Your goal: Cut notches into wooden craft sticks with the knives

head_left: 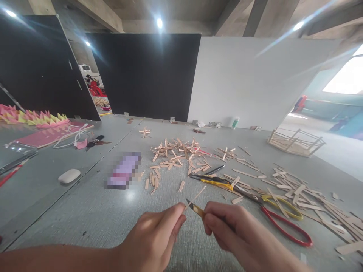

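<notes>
Between the fingertips of my left hand [159, 234] is a thin wooden craft stick [200, 192], its free end pointing up and to the right. My right hand [227, 224] is closed round a utility knife [198, 210] with a yellowish body. Its dark blade lies against the stick, close to my left fingertips. Beyond my hands, a loose pile of cut craft sticks [177, 151] covers the middle of the table. A yellow and black utility knife [212, 181] and a pair of scissors [280, 211] with one yellow and one red handle lie to the right.
More craft sticks [309, 196] spread along the right side, below a small stick-built fence model [296, 142]. At left lie a blurred-out purple item [124, 170], a white rounded case [69, 176], a white cable [70, 134] and keys [98, 142]. Black and white panels [241, 79] stand behind.
</notes>
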`<action>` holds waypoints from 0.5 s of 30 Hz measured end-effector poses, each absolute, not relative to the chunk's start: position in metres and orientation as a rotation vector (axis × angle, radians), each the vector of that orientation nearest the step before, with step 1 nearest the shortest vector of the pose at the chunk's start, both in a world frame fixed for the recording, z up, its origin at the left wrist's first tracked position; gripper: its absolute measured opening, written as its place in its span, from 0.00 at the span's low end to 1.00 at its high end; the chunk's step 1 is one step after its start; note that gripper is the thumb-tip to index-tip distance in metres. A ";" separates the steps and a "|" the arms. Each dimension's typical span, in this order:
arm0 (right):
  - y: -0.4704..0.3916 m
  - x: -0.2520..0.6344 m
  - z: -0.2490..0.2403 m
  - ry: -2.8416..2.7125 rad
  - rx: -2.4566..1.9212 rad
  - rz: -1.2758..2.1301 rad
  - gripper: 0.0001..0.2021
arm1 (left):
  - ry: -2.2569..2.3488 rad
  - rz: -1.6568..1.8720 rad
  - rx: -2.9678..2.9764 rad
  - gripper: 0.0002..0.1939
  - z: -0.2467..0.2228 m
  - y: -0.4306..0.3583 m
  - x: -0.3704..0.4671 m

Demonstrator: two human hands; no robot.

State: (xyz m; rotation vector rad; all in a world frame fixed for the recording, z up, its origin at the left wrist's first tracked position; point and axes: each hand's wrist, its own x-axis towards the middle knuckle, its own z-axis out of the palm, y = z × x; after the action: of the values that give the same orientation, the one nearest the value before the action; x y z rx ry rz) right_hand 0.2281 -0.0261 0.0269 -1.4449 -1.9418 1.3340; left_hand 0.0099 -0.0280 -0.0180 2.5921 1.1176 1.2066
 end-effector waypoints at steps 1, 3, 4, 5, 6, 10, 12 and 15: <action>-0.022 0.230 0.032 -2.022 -1.475 1.285 0.19 | 1.104 1.217 2.599 0.12 -0.019 -0.027 0.010; -0.016 0.234 0.042 -2.117 -1.521 1.218 0.17 | 1.091 1.223 2.612 0.13 -0.019 -0.027 0.010; -0.014 0.235 0.045 -2.141 -1.541 1.189 0.17 | 1.086 1.235 2.620 0.13 -0.020 -0.027 0.010; -0.014 0.236 0.048 -2.166 -1.560 1.146 0.16 | 1.082 1.252 2.631 0.14 -0.020 -0.027 0.011; -0.014 0.238 0.050 -2.204 -1.571 1.103 0.15 | 1.076 1.265 2.645 0.15 -0.020 -0.028 0.011; -0.013 0.245 0.055 -2.390 -1.538 1.000 0.15 | 1.038 1.258 2.711 0.17 -0.021 -0.028 0.013; -0.012 0.247 0.056 -2.407 -1.528 1.013 0.15 | 0.985 1.264 2.705 0.18 -0.020 -0.027 0.013; -0.014 0.243 0.056 -2.316 -1.573 1.030 0.14 | 0.994 1.249 2.623 0.17 -0.019 -0.026 0.012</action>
State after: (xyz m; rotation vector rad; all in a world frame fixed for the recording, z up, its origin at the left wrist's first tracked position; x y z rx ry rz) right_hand 0.2426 -0.0139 0.0556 -1.5726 -2.3160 1.0301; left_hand 0.0123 -0.0264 -0.0185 2.6229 0.9944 1.2494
